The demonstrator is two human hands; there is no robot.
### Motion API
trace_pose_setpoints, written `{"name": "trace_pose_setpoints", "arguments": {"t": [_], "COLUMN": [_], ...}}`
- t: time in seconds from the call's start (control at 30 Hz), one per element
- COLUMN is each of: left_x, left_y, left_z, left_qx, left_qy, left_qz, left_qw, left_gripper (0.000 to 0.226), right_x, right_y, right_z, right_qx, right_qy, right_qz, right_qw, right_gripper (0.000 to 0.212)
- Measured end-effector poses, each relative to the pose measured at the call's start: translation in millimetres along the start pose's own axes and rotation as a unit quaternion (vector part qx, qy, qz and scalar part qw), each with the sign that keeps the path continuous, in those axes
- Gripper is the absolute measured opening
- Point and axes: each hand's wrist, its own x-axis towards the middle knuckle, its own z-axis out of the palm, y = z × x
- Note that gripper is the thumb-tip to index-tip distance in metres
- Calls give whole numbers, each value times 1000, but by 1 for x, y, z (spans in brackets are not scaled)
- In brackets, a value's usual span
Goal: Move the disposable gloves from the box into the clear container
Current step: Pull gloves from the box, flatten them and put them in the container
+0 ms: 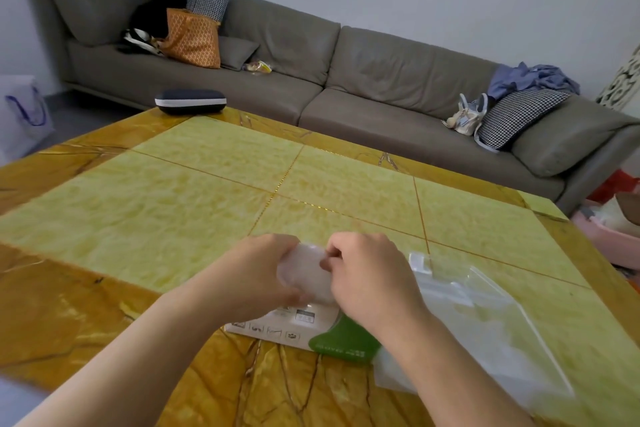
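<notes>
Glove box (298, 331) lies flat at the near table (104, 322) edge, long axis left-right, clear zip bag (485, 322) beside it on the right. Above the box, left hand (258, 272) and right hand (367, 274) both grip a translucent glove wad (304, 274). Far edge: dark case (190, 101); grey sofa (346, 80) behind.

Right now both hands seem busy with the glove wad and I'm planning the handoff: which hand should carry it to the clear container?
Probably the right hand: the clear container lies on its side, beside that forearm. The left hand would have to cross over the box. Both grip the gloves.
</notes>
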Motion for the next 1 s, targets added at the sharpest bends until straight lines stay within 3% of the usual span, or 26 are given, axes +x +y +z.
{"name": "trace_pose_setpoints", "arguments": {"t": [0.2, 0.37, 0.43, 0.53, 0.67, 0.87, 1.0], "left_x": [1, 0, 0, 0, -1, 0, 2], "left_y": [2, 0, -2, -2, 0, 2, 2], "left_z": [3, 5, 6, 5, 5, 4, 4], "left_qx": [-9, -13, -25, -31, -30, -30, -34], "left_qy": [14, 12, 13, 8, 4, 0, -5], "left_qz": [-24, -37, -32, -20, -17, -23, -27], "left_qw": [1000, 999, 999, 999, 999, 999, 999], "left_gripper": [38, 42, 36, 27, 25, 29, 30], "right_x": [-2, 2, -3, -10, -6, -5, -1], "right_y": [8, 14, 6, -6, -3, -4, 0], "right_z": [5, -20, -27, -15, 3, -1, 11], "right_qx": [3, 49, 74, -32, -91, -35, -30], "right_qy": [24, 153, 94, 3, 62, 51, 118], "right_qz": [6, -26, -52, -83, -83, -111, -122], "right_qw": [1000, 987, 991, 996, 990, 992, 985], "right_gripper": [26, 24, 5, 27, 26, 22, 17]}}
